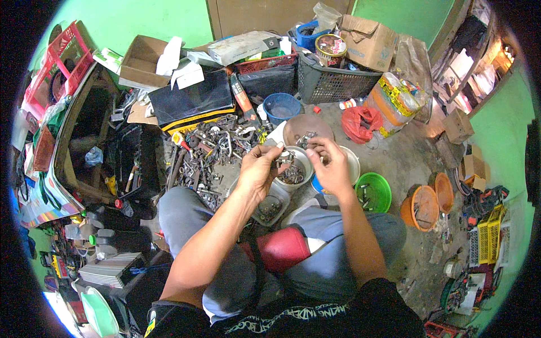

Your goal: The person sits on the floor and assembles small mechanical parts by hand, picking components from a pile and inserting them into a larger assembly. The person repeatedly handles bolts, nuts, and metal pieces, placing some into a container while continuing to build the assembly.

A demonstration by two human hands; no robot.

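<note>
My left hand (258, 170) is closed, with small metal parts (281, 160) between its thumb and fingers. It is over the left rim of a white tub (309, 176) that has loose small metal pieces in it. My right hand (331, 169) hovers at the tub's right side, fingers curled towards the thumb; what it grips, if anything, is too small to name. Small shiny metal pieces (306, 138) show just beyond its fingertips. Closer to my legs is a clear plastic container (275, 217) with small dark pieces inside.
Heaped metal tools and parts (211, 149) cover the floor to the left. A green bowl (380, 188), a white bucket (355, 166) and an orange basin (420, 219) stand to the right. Farther back are a blue basin (282, 108), a grey crate (335, 84) and a red bag (360, 124).
</note>
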